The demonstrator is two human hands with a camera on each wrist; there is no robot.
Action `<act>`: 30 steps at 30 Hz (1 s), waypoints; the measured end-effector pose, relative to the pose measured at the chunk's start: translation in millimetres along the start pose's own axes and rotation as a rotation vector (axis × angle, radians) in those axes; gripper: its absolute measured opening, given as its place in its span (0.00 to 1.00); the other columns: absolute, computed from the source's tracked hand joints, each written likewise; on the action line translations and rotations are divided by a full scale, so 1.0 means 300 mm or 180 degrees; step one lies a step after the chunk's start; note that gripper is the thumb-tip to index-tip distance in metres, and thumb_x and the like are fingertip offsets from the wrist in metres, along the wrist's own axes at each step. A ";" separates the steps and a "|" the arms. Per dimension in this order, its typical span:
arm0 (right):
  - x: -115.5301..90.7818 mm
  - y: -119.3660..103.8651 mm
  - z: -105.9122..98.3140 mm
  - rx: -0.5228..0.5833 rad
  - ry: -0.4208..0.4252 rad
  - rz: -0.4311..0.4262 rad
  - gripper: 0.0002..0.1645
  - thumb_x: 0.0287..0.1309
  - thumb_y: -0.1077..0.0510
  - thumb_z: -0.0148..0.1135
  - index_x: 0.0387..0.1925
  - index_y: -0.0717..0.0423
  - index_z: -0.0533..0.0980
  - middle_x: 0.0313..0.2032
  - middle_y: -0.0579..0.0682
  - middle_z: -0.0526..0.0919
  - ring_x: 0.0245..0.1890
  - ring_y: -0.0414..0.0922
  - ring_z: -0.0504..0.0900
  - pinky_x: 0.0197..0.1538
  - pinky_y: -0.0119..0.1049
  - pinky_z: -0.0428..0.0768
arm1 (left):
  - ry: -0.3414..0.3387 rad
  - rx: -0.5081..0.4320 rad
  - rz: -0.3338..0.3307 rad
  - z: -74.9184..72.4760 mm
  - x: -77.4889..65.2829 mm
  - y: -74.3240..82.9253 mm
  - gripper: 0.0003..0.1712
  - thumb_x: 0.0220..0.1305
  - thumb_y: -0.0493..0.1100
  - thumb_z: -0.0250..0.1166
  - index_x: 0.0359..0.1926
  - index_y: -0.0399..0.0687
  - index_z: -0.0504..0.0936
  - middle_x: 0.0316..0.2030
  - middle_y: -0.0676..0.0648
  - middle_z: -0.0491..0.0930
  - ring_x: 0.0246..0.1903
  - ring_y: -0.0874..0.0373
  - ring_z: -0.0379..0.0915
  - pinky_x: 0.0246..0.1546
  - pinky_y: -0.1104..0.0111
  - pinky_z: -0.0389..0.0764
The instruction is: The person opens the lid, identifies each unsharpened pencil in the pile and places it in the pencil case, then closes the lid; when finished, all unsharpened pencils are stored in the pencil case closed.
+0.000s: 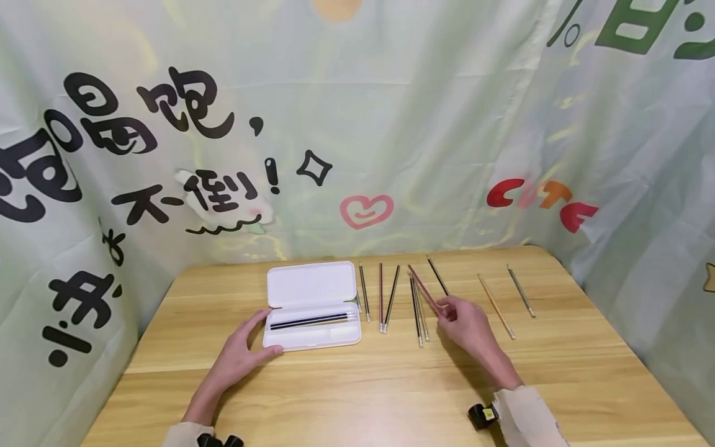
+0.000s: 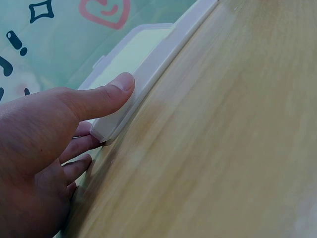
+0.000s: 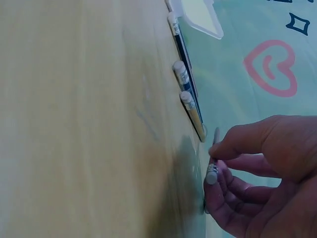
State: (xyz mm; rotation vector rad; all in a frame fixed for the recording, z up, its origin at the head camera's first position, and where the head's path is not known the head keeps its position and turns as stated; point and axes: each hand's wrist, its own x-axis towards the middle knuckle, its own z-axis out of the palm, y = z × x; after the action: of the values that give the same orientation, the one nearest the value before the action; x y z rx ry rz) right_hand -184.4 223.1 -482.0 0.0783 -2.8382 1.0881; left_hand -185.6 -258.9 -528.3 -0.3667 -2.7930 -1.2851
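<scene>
A white pencil case lies open on the table, its lid folded back. A few dark pencils lie lengthwise in its tray. My left hand holds the case at its left end, with the thumb along the front wall and the fingers round the far side. Between thumb and fingers, my right hand pinches a dark red pencil near its eraser end. That pencil slants away to the left, close above a black pencil and a tan pencil.
Between the case and my right hand lie a red pencil and black pencils. Another black pencil is behind the right hand. To its right are a yellowish pencil and a grey-green one. A printed curtain surrounds the table.
</scene>
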 end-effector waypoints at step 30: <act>0.042 -0.228 0.148 0.0987 -0.0176 -0.0590 0.11 0.60 0.73 0.66 0.44 0.62 0.84 0.36 0.58 0.85 0.33 0.49 0.83 0.32 0.32 0.82 | -0.0017 0.0040 0.0086 -0.007 0.007 -0.011 0.50 0.57 0.58 0.78 0.76 0.51 0.66 0.74 0.34 0.62 0.71 0.29 0.57 0.62 0.29 0.60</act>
State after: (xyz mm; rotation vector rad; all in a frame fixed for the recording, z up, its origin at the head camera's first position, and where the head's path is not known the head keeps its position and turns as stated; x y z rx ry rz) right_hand -194.5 142.6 -468.0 0.3915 -2.6162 1.4891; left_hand -188.5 -262.3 -529.1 -0.4063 -2.7891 -1.2623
